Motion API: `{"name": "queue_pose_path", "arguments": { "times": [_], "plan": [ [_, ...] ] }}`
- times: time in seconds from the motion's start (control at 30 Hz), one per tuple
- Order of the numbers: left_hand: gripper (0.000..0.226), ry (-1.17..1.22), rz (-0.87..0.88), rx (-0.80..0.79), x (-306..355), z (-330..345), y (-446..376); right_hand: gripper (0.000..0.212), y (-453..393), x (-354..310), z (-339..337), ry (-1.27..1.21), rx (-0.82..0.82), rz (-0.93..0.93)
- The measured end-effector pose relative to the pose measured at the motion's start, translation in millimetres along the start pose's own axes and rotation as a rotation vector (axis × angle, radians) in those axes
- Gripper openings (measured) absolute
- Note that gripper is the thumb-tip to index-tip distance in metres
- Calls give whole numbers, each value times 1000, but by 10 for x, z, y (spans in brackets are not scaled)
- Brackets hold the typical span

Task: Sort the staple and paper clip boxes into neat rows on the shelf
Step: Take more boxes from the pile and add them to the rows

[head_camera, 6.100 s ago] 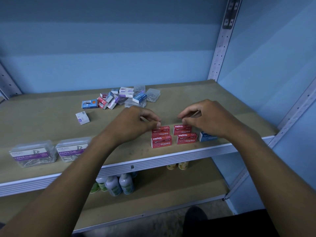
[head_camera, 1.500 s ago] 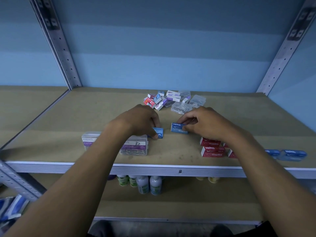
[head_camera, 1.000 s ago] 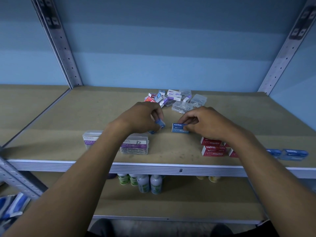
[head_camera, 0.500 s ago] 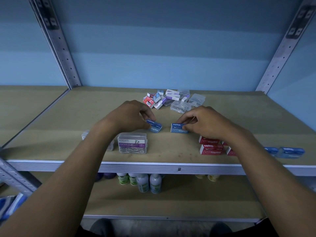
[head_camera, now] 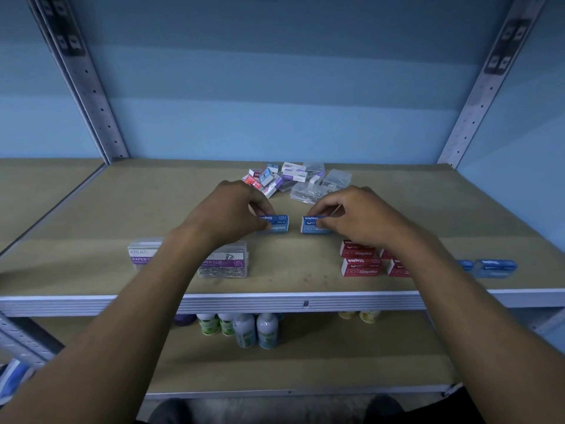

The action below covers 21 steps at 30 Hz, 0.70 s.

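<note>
Lying mid-shelf (head_camera: 91,240), 2 blue staple boxes are being squared up: left hand (head_camera: 227,209) is pinching the left box (head_camera: 276,224), right hand (head_camera: 351,215) is pinching the right box (head_camera: 310,225). Judging it, they should be sliding flat, edges parallel, closing the gap, clear of the red boxes (head_camera: 360,266).

On the tan fibreboard shelf (head_camera: 91,240), a small blue cardboard staple box (head_camera: 276,224) is pinched by the left hand (head_camera: 226,211), and a second blue staple box (head_camera: 310,224) just beside it is gripped by the right hand (head_camera: 357,215). Red staple boxes (head_camera: 360,261) are ranged near the front edge, clear plastic paper clip boxes (head_camera: 224,264) to the left. A jumbled pile of small boxes (head_camera: 293,180) is seen behind.
</note>
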<state>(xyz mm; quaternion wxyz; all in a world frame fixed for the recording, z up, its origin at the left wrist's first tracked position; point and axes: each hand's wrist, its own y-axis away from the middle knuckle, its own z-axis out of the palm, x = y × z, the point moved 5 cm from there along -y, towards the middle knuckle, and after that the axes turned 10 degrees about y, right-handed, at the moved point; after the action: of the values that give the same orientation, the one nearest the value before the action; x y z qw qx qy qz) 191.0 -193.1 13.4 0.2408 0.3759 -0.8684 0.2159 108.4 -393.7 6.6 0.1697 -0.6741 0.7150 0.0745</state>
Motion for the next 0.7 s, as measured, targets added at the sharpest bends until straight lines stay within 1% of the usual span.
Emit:
{"name": "queue_pose_path", "arguments": {
  "times": [0.13,0.27,0.33,0.47,0.7],
  "plan": [
    [15,63,64,105,279,-14,-40,20,129,162,-221,9,60,31],
    [14,140,102,127,648,107,-124,22,357,410,-525,12,133,69],
    [15,134,113,103,840,228,-179,22,489,563,-648,37,159,83],
    [14,151,157,3,1232,566,-298,22,784,911,-832,56,182,147],
    [15,147,227,-76,1798,1094,-483,23,1193,1487,-992,46,185,282]
  ]
}}
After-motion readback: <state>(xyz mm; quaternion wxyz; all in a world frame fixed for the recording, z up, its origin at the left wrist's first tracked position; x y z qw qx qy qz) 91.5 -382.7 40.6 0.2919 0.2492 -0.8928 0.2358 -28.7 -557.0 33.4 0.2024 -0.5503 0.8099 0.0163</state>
